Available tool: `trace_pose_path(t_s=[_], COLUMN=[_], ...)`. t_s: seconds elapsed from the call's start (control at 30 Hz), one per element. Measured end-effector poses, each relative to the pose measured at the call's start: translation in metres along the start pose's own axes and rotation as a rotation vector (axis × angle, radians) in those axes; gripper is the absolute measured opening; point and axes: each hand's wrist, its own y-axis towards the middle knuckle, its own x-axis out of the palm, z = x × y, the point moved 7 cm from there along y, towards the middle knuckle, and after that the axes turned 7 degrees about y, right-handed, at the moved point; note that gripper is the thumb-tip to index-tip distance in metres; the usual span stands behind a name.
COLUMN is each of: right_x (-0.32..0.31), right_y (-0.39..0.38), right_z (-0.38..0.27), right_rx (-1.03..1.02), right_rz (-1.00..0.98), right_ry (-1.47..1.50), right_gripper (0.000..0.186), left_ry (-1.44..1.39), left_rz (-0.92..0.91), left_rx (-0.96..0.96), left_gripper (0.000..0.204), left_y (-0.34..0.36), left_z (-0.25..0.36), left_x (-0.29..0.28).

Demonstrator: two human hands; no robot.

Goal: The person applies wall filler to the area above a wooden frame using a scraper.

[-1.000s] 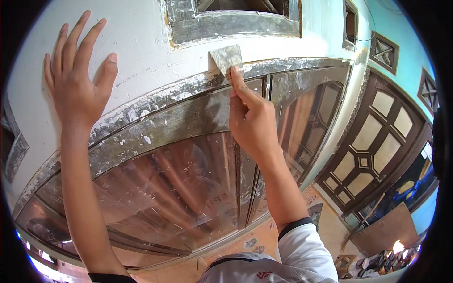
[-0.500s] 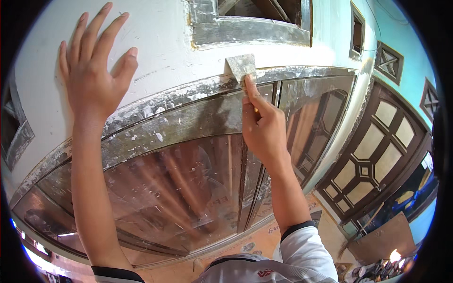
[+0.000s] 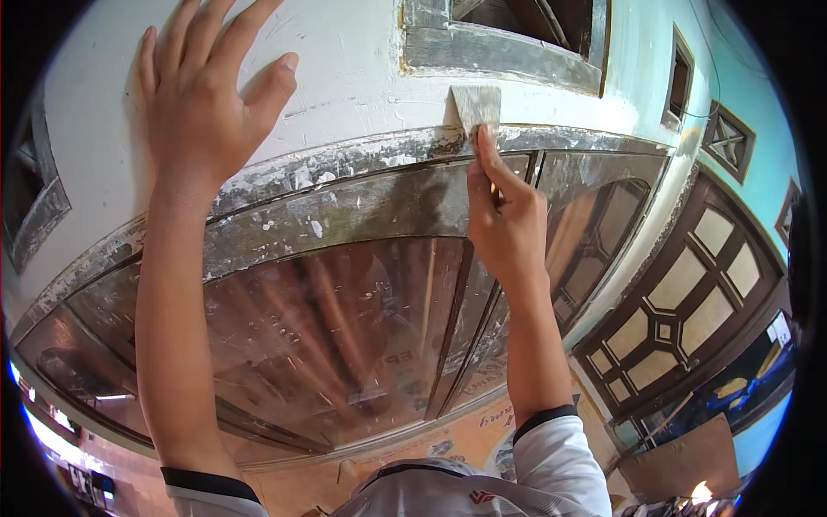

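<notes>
My left hand (image 3: pixel 200 116) rests on the white wall (image 3: pixel 336 86) at upper left, fingers spread and nothing in it. My right hand (image 3: pixel 508 226) grips a putty knife (image 3: pixel 476 105), its flat blade smeared with pale material and lying against the wall just at the top edge of a weathered wooden frame (image 3: pixel 319 179). The frame is streaked and spotted with white paint. Below it are window panes (image 3: pixel 336 336) with reddish curtains showing through. A small grey-framed opening (image 3: pixel 504 52) sits in the wall above the blade.
A brown panelled door (image 3: pixel 689 284) stands at the right in a turquoise wall (image 3: pixel 771 138), with small latticed vents (image 3: pixel 725 142). A brown board (image 3: pixel 680 461) leans at lower right near assorted clutter. Orange sheeting (image 3: pixel 448 435) lies below the window.
The view has shifted, so the wall and openings sit farther right in the picture. Both hands appear farther right, the left also higher; the putty knife remains in my right hand against the wall.
</notes>
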Motion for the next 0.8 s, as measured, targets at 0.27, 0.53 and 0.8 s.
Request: trace_pose_path(t_s=[0.27, 0.53, 0.8], right_x=[0.005, 0.006, 0.007], right_y=[0.003, 0.003, -0.017], right_z=[-0.003, -0.011, 0.001], right_rx=[0.129, 0.097, 0.056], right_rz=[-0.050, -0.054, -0.056], right_ry=[-0.029, -0.028, 0.009], right_gripper=[0.047, 0.046, 0.052], left_ry=[-0.008, 0.031, -0.023], left_rz=[0.018, -0.030, -0.167], left_rx=[0.000, 0.009, -0.013], left_gripper=[0.053, 0.053, 0.051], left_y=[-0.001, -0.003, 0.000], left_z=[-0.002, -0.008, -0.010], left_x=[0.003, 0.010, 0.008])
